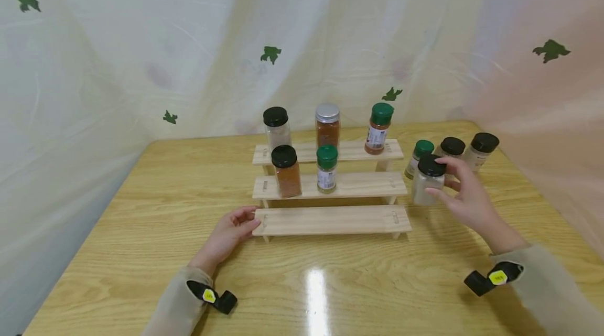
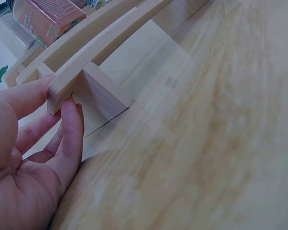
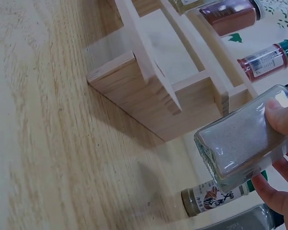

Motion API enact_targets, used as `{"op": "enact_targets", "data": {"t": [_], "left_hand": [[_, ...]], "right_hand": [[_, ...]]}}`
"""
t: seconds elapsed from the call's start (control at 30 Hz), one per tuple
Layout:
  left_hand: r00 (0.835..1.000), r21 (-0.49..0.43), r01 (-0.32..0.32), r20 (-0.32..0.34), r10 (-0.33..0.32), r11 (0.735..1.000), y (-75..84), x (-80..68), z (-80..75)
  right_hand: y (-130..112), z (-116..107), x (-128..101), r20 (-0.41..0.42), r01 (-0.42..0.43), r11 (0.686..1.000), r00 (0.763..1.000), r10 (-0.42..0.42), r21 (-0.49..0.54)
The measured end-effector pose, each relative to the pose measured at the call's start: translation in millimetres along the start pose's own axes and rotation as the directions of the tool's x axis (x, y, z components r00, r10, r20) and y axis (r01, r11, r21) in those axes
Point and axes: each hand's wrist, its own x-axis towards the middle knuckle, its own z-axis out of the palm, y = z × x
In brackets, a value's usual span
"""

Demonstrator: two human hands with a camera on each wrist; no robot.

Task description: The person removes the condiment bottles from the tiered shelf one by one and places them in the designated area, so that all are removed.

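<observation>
Upright, cap up, a black-capped jar of pale powder is gripped by the right hand, fingers curled round it, just right of the three-step wooden rack. Left hand fingers rest relaxed against the rack's lowest step. Five jars stand on the rack; three more, seemingly, crowd the table behind.

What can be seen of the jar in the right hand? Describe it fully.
The spice jar is clear and square-sided, with a black screw cap and pale greyish powder filling most of it. The right hand grips it with curled fingers near the cap, holding it roughly upright, lifted off the table, as the right wrist view shows. It hangs just right of the wooden rack, in front of three more jars. It touches nothing but the hand.
</observation>
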Motion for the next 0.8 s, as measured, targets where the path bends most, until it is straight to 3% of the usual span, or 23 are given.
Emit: {"op": "enact_targets", "data": {"t": [0.2, 0.8], "left_hand": [[1.000, -0.005, 0.005, -0.005, -0.005, 1.000, 0.4, -1.1, 0.1], [1.000, -0.002, 0.018, 0.002, -0.018, 1.000, 3.4, -1.1, 0.5]], "right_hand": [[3.8, -1.0, -3.2, 0.020, -0.057, 0.998, 0.998, 0.058, -0.024], [21.7, 5.7, -8.8, 0.016, -0.105, 0.993, 0.994, 0.106, -0.056]]}}
